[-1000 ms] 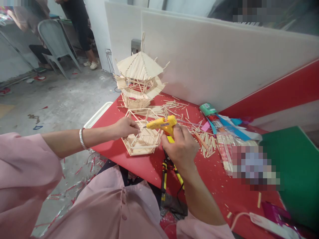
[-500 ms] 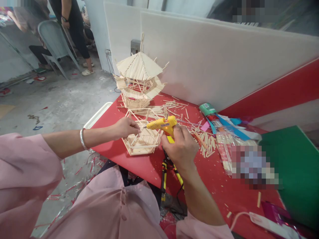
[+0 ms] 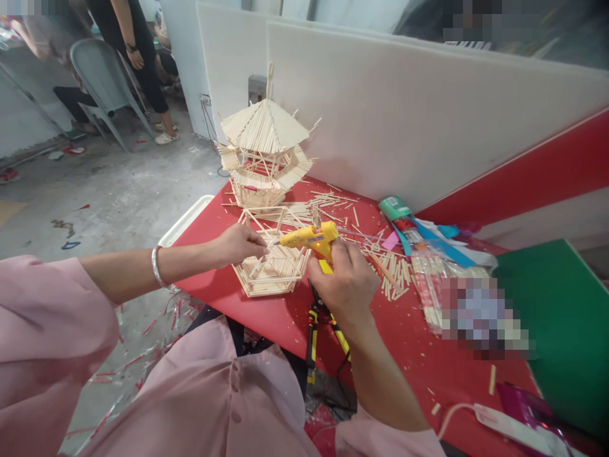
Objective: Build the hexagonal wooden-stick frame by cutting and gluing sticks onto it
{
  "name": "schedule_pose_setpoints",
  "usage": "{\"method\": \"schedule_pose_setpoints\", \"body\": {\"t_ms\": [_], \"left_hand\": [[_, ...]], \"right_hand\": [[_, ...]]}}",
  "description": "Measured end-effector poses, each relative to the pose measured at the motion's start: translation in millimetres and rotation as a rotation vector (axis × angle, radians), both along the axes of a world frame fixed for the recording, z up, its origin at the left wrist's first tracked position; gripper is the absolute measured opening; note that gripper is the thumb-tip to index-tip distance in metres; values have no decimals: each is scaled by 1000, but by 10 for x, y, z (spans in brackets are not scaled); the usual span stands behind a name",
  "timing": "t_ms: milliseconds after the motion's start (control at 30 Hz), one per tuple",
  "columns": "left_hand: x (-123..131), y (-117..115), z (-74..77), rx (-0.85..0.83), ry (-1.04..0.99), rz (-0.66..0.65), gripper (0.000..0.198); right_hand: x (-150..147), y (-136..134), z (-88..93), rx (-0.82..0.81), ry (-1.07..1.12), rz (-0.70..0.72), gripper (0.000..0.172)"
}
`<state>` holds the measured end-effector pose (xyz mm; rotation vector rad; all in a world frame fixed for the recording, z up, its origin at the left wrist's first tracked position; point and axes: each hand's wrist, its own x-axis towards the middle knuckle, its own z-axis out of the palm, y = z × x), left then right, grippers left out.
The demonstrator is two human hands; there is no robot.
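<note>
From my distant seat, I look down through the head camera onto a red, smooth tabletop (image 3: 202,273). Near its left corner, just in from the near edge, sits an open, six-sided frame of pale wooden sticks (image 3: 271,291), lying straight ahead of the wearer's body, between the two hands.

My left hand (image 3: 236,245) comes in from the left, over the frame's left side, and is the nearer of the two to it. Its thumb and fingertips are drawn together above the frame; they are too small for me to tell whether they pinch a thin stick or simply curl beside one.

My right hand (image 3: 349,276) is wrapped around the handle of a yellow plastic glue gun (image 3: 308,238) at the frame's right. The gun's long axis runs across my view, its nozzle pointing left above the frame, just beside the left fingertips.

Behind the frame, toward the tabletop's far left edge, stands a tiered, pale stick pagoda (image 3: 266,130). Loose pale sticks (image 3: 396,274) lie to the right of the right hand.
</note>
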<state>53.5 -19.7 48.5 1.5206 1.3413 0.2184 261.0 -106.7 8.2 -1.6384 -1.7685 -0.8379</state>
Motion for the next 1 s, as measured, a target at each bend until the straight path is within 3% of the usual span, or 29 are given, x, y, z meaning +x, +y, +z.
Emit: {"method": "schedule_pose_setpoints", "body": {"t_ms": [233, 500, 1000], "left_hand": [[0, 7, -22, -8, -4, 15, 10], [-2, -10, -25, -6, -36, 43, 8], [-11, -8, -45, 11, -32, 18, 11]], "right_hand": [[-9, 13, -3, 1, 0, -9, 33], [2, 3, -46, -132, 95, -21, 38], [-6, 6, -23, -77, 42, -30, 34]]}}
